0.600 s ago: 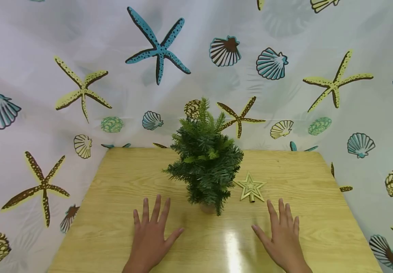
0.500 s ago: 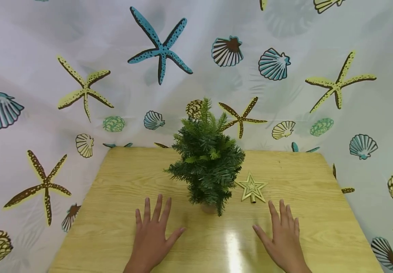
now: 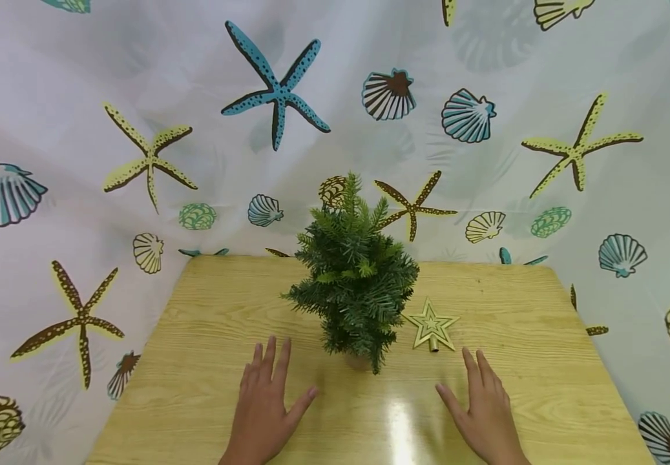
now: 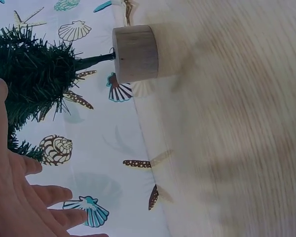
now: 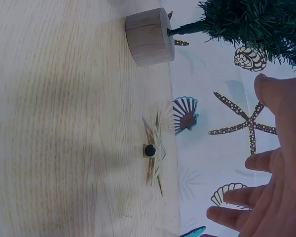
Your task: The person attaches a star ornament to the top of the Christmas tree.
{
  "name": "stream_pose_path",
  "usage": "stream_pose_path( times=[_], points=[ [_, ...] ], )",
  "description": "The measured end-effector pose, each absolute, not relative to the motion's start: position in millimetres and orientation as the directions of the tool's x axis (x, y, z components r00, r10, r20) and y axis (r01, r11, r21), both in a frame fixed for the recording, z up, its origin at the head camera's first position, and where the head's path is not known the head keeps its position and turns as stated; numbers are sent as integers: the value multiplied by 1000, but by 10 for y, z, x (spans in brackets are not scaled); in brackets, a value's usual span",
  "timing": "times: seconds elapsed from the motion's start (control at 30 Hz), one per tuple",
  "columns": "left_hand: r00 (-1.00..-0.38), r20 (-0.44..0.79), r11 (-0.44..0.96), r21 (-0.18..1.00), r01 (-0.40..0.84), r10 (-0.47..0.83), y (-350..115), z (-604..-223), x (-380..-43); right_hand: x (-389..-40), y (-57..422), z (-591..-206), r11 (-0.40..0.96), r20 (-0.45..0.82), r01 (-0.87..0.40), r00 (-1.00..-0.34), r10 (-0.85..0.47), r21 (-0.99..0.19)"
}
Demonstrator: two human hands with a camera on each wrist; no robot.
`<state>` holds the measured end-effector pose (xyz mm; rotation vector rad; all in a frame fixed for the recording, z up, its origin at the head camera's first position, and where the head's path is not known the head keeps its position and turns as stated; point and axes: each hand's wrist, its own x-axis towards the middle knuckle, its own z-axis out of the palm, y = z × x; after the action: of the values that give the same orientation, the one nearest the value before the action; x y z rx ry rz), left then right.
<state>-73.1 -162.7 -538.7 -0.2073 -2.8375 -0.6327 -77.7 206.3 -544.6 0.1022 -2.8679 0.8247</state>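
Observation:
A small artificial Christmas tree [image 3: 355,284] stands upright on the table, its round wooden base [image 4: 136,53] plain in both wrist views. To its right lies a gold star tree topper [image 3: 431,326] with a short hollow socket pointing toward me. My left hand [image 3: 263,407] is held in front and left of the tree, fingers extended and thumb out to the side. Near the star, my right hand [image 3: 484,410] has the same pose, its fingertips just short of the star in the head view. Both hands hold nothing.
The light wooden table [image 3: 224,297] is bordered at the back and sides by a white curtain [image 3: 335,51] printed with starfish and shells. A bright reflection shows on the tabletop between the hands.
Both hands have turned slightly, palms more inward, with their fingers closer together. The head view has shifted a little. Tree and star stay where they were.

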Motion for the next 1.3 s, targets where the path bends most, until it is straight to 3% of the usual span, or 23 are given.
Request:
stream_pose_path(
  times=[1.0,1.3],
  points=[
    [-899,438,754,582,304,25,-1507,-4988,-882,-1034,2057,-5505,786,90,-76,-996,-26,-613],
    [-924,383,638,710,298,6,-1405,-4870,-914,-1077,2124,-5599,757,-6,6,-1000,2,-654]
  ],
)
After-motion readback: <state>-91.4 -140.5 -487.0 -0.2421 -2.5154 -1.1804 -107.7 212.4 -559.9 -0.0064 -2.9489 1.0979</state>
